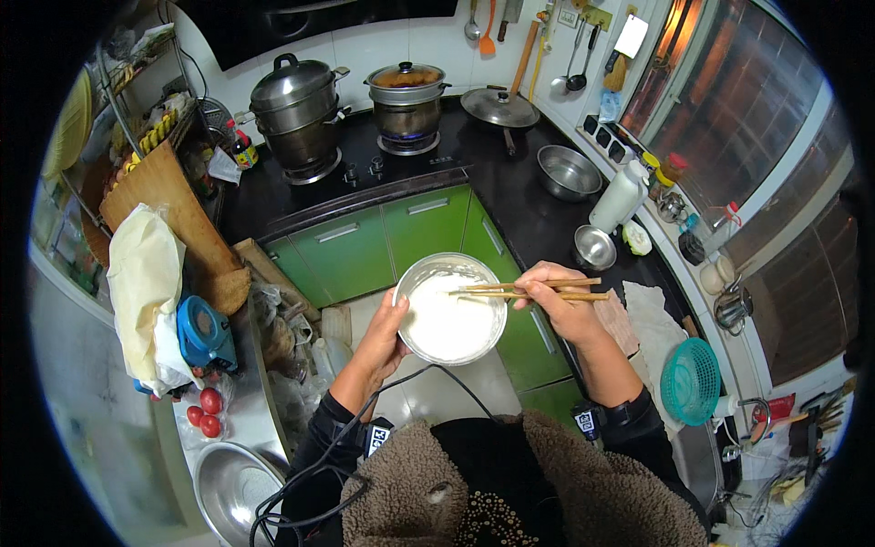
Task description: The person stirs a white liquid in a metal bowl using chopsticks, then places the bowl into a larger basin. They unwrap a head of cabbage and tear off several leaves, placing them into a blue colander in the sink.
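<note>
A round metal bowl point(502, 321) is held up in front of me, above the floor. Inside it lies a bright white mass point(448, 321), probably flour or batter; glare hides its texture. My left hand point(389, 328) grips the bowl's left side, thumb over the rim. In my right hand point(557, 301) is a pair of wooden chopsticks point(581, 296), pointing left across the bowl. Their tips reach over or into the white contents; which of the two I cannot tell.
Ahead, a steamer pot point(294, 102) and a lidded pot point(407, 102) over a blue flame stand on the gas hob. A lidded wok point(500, 109), steel basin point(569, 172) and small bowl point(595, 247) occupy the right counter. Tomatoes point(210, 400) and a blue scale point(205, 328) are left.
</note>
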`<state>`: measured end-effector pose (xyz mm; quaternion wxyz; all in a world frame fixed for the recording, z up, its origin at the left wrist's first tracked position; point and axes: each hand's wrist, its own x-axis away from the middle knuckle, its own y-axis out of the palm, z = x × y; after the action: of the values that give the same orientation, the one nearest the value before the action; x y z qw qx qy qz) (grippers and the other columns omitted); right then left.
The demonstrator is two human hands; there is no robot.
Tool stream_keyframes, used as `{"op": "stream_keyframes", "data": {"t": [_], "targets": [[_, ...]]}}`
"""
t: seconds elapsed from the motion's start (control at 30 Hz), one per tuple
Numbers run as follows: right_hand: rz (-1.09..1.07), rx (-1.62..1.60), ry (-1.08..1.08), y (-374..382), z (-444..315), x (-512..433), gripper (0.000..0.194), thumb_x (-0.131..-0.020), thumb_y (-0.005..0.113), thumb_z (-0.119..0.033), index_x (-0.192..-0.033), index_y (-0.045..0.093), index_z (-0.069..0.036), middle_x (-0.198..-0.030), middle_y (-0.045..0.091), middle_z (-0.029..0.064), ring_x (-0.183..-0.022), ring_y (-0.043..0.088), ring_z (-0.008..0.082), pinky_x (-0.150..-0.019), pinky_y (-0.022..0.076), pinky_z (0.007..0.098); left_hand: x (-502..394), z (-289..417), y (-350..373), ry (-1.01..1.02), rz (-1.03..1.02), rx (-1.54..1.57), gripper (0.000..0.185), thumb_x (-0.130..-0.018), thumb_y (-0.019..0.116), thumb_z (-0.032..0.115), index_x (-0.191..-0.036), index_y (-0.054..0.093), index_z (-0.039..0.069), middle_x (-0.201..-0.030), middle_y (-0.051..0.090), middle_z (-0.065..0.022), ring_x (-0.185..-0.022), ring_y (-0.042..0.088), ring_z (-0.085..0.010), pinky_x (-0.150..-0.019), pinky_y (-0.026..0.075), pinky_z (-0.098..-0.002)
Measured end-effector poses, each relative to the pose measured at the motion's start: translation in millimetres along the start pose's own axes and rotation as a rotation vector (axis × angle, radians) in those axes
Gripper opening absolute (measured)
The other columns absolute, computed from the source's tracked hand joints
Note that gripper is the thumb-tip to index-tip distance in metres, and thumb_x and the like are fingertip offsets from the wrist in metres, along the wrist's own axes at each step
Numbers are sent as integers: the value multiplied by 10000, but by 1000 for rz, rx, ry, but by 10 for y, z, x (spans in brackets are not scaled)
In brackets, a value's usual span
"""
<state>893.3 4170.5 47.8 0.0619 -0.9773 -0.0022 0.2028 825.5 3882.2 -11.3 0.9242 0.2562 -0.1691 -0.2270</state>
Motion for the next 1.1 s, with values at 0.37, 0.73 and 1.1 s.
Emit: {"op": "stream_keyframes", "data": {"t": [0.37,0.73,1.1], "targets": [[-17,-331,381,-132,208,195,220,-1005,549,-171,-982,644,26,-830,671,80,-679,686,144,-636,556,252,-221,-127,338,-57,76,-181,583,-999,485,499,-1433,331,141,-1329,495,-126,-1116,625,-227,-732,631,-375],[-45,-79,202,-342,158,61,184,-996,539,-135,-979,641,17,-857,674,84,-733,665,133,-696,563,283,-395,-321,467,-52,-1,-133,582,-1013,462,483,-1458,290,149,-1363,483,-112,-1141,618,-223,-785,635,-398],[-243,-141,234,-443,87,-17,196,-1001,534,-137,-962,648,18,-853,666,88,-718,670,132,-649,551,246,-425,-269,527,-21,24,-103,581,-1019,462,464,-1475,268,162,-1359,485,-110,-1127,629,-221,-781,635,-393]]}}
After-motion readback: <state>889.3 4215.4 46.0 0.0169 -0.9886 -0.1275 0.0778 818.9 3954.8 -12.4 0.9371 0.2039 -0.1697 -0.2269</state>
